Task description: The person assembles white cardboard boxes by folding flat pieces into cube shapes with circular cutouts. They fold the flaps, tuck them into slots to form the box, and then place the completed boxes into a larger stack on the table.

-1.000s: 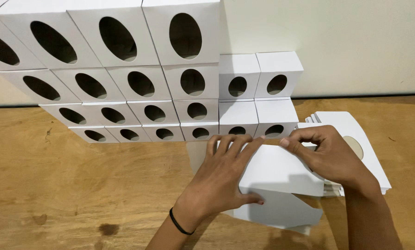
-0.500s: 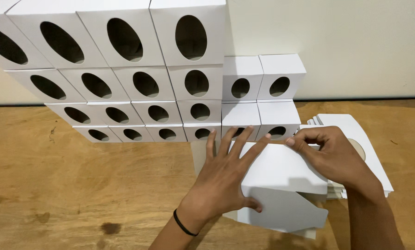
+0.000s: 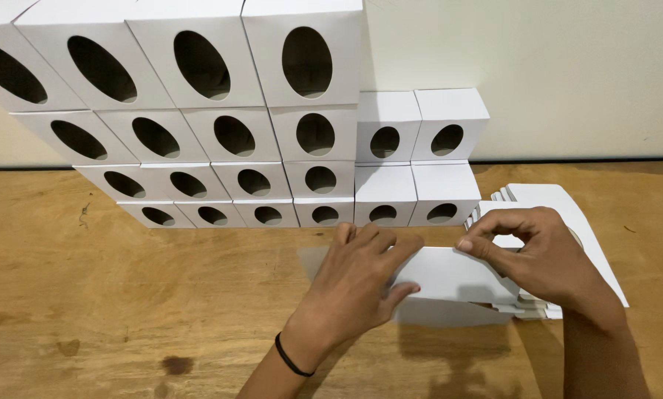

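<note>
At lower centre of the frame, the left hand presses flat, fingers spread, on a flat white cardboard box blank while the right hand pinches its upper edge.

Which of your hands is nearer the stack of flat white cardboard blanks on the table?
Right. The right hand lies directly over the stack of flat blanks, pinching the white card; the left hand presses that card, further left.

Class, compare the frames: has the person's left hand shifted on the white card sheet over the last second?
Yes. The left hand, pressed flat on the white card sheet, slid slightly away from the right hand, judged against the stacked white boxes behind it.
</note>
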